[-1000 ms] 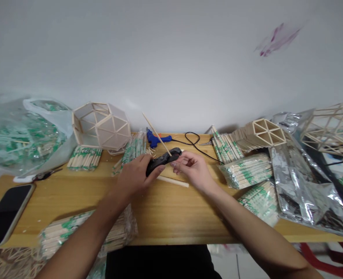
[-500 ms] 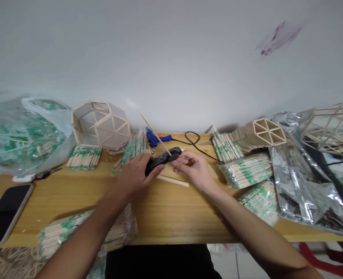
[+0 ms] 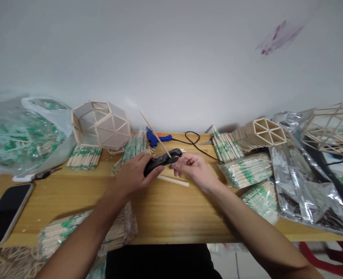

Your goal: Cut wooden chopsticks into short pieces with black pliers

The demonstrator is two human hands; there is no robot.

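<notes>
My left hand (image 3: 135, 170) is wrapped round a pair of black hand cutters (image 3: 162, 161), their jaws pointing right. A thin wooden chopstick (image 3: 154, 131) slants up and left out of the jaws, its lower end hidden by the tool. Close beside the jaws, my right hand (image 3: 193, 168) is closed, thumb and fingers pinched at the chopstick's lower end. On the table below the hands lie a few loose sticks (image 3: 174, 180). Short cut pieces (image 3: 150, 150) are just behind the left hand.
Behind lies a blue glue gun (image 3: 158, 137) with a black cord. Packs of wrapped chopsticks (image 3: 248, 170) flank both sides. A wooden lattice frame (image 3: 102, 126) stands at the left back, a hexagonal one (image 3: 268, 132) at the right. A phone (image 3: 7, 213) rests at the table's left.
The cutters and chopstick have shifted very slightly, with the jaws a touch lower. Both hands keep their hold; the rest looks the same.
</notes>
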